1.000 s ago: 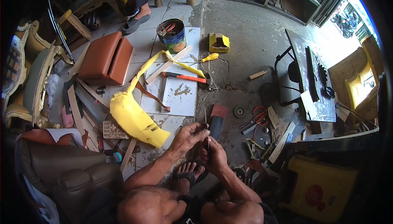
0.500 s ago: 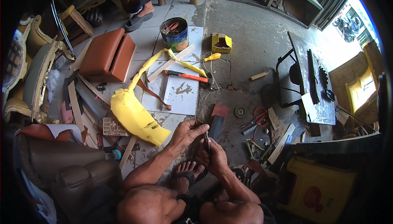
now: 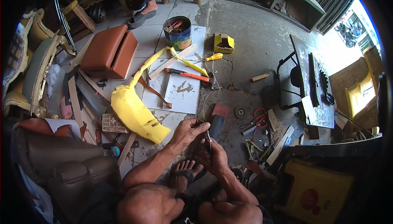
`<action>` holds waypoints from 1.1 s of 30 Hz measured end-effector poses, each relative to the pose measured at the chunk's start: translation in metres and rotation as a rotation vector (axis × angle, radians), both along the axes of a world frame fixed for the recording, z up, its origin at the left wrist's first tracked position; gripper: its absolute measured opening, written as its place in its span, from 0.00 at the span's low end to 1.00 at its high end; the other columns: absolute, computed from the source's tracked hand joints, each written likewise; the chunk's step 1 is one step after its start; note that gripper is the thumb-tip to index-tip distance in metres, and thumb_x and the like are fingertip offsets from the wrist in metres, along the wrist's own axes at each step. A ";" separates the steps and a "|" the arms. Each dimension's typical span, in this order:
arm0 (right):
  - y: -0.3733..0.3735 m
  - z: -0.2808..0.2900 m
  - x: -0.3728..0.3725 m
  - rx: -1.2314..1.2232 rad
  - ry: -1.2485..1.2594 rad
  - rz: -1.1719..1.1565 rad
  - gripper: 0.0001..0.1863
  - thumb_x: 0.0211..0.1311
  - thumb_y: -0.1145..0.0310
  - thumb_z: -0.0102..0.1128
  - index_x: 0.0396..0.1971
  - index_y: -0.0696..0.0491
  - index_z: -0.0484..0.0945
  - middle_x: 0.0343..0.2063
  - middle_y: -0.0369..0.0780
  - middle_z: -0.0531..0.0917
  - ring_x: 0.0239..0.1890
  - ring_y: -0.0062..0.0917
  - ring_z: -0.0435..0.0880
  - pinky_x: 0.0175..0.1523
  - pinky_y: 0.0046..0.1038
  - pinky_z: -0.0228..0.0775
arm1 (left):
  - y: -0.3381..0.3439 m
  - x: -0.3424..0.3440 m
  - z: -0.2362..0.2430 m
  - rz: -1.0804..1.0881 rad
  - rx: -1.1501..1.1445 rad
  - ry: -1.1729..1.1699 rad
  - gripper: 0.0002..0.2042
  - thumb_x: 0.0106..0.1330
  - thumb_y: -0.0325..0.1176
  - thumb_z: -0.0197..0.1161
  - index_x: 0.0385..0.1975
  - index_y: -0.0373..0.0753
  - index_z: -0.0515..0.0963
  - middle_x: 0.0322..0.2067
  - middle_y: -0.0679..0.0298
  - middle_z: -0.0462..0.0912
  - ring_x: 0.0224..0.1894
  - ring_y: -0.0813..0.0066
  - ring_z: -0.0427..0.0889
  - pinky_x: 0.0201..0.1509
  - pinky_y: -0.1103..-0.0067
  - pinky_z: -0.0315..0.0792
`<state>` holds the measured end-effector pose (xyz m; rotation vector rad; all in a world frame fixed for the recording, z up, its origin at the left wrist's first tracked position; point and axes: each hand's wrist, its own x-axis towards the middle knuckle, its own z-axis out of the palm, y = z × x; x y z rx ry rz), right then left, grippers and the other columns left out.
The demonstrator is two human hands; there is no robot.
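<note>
My left hand (image 3: 186, 136) has thumb and fingers closed on the upper part of a thin, narrow metal piece (image 3: 207, 135), too small to identify. Just below, my right hand (image 3: 215, 156) grips the lower part of the same piece, its fingers curled. Beyond my hands on the concrete lies a dark grey block (image 3: 217, 127) with a red patch (image 3: 220, 109) at its far end. A metal ring (image 3: 240, 113) and orange-handled scissors (image 3: 260, 115) lie to the right. A yellow foam sheet (image 3: 135, 113) is at the left, near my left hand.
Tiled floor meets concrete, with a hammer (image 3: 186, 74), tool bucket (image 3: 177, 39), yellow box (image 3: 224, 46), screwdriver (image 3: 214, 56) and wood offcuts. Brown cushion box (image 3: 100, 52), carved chairs (image 3: 39, 76) and armchair (image 3: 57, 158) stand left; folding table (image 3: 311, 80) right. Another person's foot (image 3: 139, 17) is at the back.
The whole view has shifted slightly. My hands stay close together on the thin piece, with only small movements of the fingers.
</note>
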<state>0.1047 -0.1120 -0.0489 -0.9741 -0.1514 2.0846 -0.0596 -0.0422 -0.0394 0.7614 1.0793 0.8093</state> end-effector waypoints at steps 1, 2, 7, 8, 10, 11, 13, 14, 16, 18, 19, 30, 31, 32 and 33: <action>0.000 0.000 0.000 -0.001 -0.002 0.001 0.14 0.83 0.58 0.45 0.45 0.50 0.76 0.17 0.31 0.67 0.14 0.16 0.59 0.19 0.22 0.50 | 0.000 0.000 0.002 -0.005 -0.010 0.001 0.18 0.69 0.45 0.73 0.41 0.33 0.85 0.34 0.67 0.86 0.37 0.84 0.81 0.42 0.83 0.76; 0.000 0.001 0.000 -0.009 -0.001 -0.003 0.14 0.83 0.58 0.45 0.45 0.51 0.76 0.17 0.31 0.67 0.14 0.16 0.59 0.19 0.22 0.50 | 0.000 0.000 0.004 -0.011 -0.019 0.002 0.18 0.70 0.46 0.73 0.41 0.33 0.85 0.34 0.67 0.86 0.37 0.84 0.81 0.43 0.83 0.76; 0.000 0.002 0.000 -0.017 -0.011 -0.011 0.15 0.83 0.57 0.43 0.47 0.51 0.77 0.16 0.31 0.65 0.13 0.17 0.58 0.17 0.22 0.49 | 0.003 0.002 -0.003 0.038 0.039 0.054 0.19 0.71 0.49 0.71 0.39 0.35 0.86 0.33 0.68 0.86 0.38 0.85 0.79 0.45 0.83 0.72; 0.000 0.002 0.000 -0.016 -0.007 -0.010 0.15 0.83 0.57 0.43 0.46 0.51 0.77 0.16 0.31 0.65 0.14 0.17 0.58 0.18 0.22 0.49 | 0.003 0.002 -0.004 0.066 0.031 0.028 0.20 0.71 0.50 0.71 0.39 0.35 0.86 0.34 0.68 0.86 0.38 0.85 0.79 0.46 0.82 0.71; -0.001 0.002 0.000 -0.015 0.001 -0.007 0.15 0.84 0.57 0.44 0.45 0.52 0.77 0.17 0.31 0.65 0.14 0.16 0.58 0.18 0.22 0.49 | 0.007 0.001 -0.007 0.068 0.041 0.048 0.20 0.70 0.49 0.71 0.39 0.34 0.86 0.34 0.68 0.87 0.38 0.84 0.78 0.46 0.82 0.71; -0.001 0.001 0.001 -0.012 0.009 -0.008 0.15 0.84 0.57 0.44 0.45 0.52 0.76 0.17 0.31 0.65 0.14 0.16 0.58 0.18 0.22 0.49 | 0.008 0.001 -0.008 0.067 0.048 0.055 0.20 0.70 0.49 0.72 0.39 0.34 0.86 0.34 0.67 0.87 0.38 0.84 0.78 0.46 0.82 0.71; -0.002 -0.002 0.002 -0.005 0.024 -0.009 0.15 0.84 0.57 0.44 0.46 0.52 0.76 0.17 0.31 0.65 0.14 0.16 0.58 0.18 0.22 0.49 | 0.009 0.002 -0.008 0.049 0.073 0.107 0.20 0.70 0.49 0.72 0.40 0.33 0.86 0.34 0.67 0.87 0.38 0.83 0.79 0.46 0.82 0.71; -0.002 -0.001 0.002 -0.014 0.027 -0.006 0.15 0.84 0.57 0.44 0.46 0.52 0.76 0.16 0.31 0.65 0.14 0.16 0.58 0.18 0.22 0.48 | 0.009 0.002 -0.008 0.041 0.084 0.134 0.20 0.70 0.48 0.72 0.40 0.33 0.86 0.35 0.67 0.88 0.38 0.83 0.79 0.46 0.82 0.71; -0.001 0.001 0.001 -0.032 0.034 -0.002 0.15 0.84 0.57 0.43 0.46 0.52 0.76 0.16 0.31 0.64 0.14 0.16 0.58 0.18 0.22 0.48 | 0.009 0.002 -0.004 0.054 0.079 0.136 0.20 0.70 0.48 0.72 0.40 0.33 0.86 0.34 0.67 0.88 0.38 0.83 0.79 0.47 0.82 0.72; -0.001 0.001 0.002 -0.018 0.040 0.000 0.15 0.84 0.57 0.43 0.46 0.52 0.76 0.16 0.31 0.64 0.14 0.16 0.57 0.18 0.21 0.48 | 0.010 0.002 -0.003 0.059 0.083 0.142 0.20 0.69 0.48 0.72 0.41 0.33 0.87 0.34 0.67 0.88 0.39 0.83 0.80 0.47 0.82 0.72; -0.001 0.001 0.002 -0.012 0.043 0.002 0.16 0.84 0.57 0.43 0.46 0.52 0.76 0.16 0.31 0.64 0.14 0.16 0.57 0.18 0.21 0.48 | 0.010 0.002 -0.003 0.057 0.088 0.148 0.21 0.69 0.49 0.72 0.41 0.32 0.87 0.34 0.66 0.88 0.39 0.83 0.80 0.47 0.81 0.72; -0.001 -0.001 0.001 -0.018 0.041 0.020 0.17 0.84 0.55 0.43 0.45 0.51 0.76 0.15 0.31 0.64 0.13 0.17 0.57 0.18 0.22 0.48 | 0.013 0.001 -0.003 0.084 0.086 0.183 0.21 0.70 0.49 0.72 0.39 0.32 0.86 0.32 0.67 0.86 0.36 0.83 0.78 0.43 0.82 0.71; -0.001 0.000 0.002 -0.024 0.041 0.020 0.17 0.84 0.55 0.43 0.45 0.51 0.76 0.15 0.31 0.64 0.13 0.17 0.57 0.18 0.22 0.48 | 0.013 0.001 -0.003 0.091 0.086 0.175 0.21 0.70 0.49 0.72 0.38 0.33 0.86 0.31 0.68 0.86 0.35 0.84 0.77 0.43 0.83 0.71; -0.001 0.000 0.001 -0.027 0.040 0.020 0.17 0.84 0.55 0.43 0.46 0.51 0.76 0.15 0.31 0.64 0.13 0.17 0.57 0.18 0.22 0.48 | 0.014 0.001 -0.003 0.100 0.087 0.168 0.21 0.70 0.49 0.72 0.38 0.33 0.86 0.31 0.68 0.85 0.35 0.84 0.77 0.42 0.83 0.70; -0.001 0.000 0.001 -0.029 0.039 0.021 0.17 0.84 0.55 0.43 0.46 0.51 0.76 0.15 0.31 0.64 0.13 0.17 0.57 0.18 0.22 0.48 | 0.014 0.000 -0.002 0.090 0.075 0.172 0.19 0.71 0.47 0.71 0.38 0.34 0.85 0.31 0.69 0.85 0.35 0.85 0.77 0.43 0.83 0.70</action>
